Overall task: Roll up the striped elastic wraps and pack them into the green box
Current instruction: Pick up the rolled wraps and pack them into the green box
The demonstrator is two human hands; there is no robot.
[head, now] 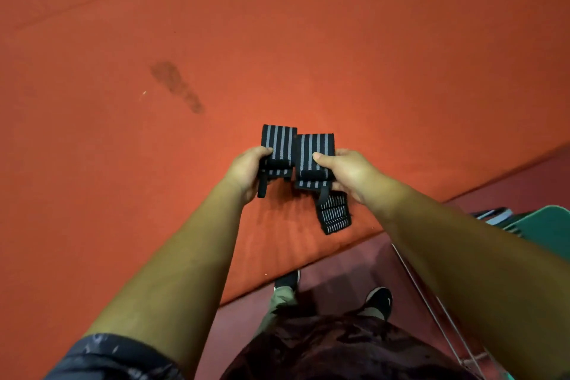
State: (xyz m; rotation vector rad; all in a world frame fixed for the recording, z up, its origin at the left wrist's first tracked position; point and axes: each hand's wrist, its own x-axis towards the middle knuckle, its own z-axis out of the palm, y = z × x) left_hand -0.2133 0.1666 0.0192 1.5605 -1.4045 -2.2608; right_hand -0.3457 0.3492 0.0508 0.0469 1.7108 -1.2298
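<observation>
Two rolled wraps, centre frame: left roll (279,145) gripped by left hand (246,171), right roll (313,153) by right hand (350,174), thumbs pressing so neither unwinds. Third wrap (334,214), just below, apparently lies loose on the orange surface (308,40). Green box (547,225) waits at the right edge.

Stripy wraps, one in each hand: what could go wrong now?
A black strap dangles from the roll in the left hand, so it might unroll. The striped piece below the right hand lies near the edge of the orange surface and could slip off. The green box is far right; a roll might drop on the way.
</observation>
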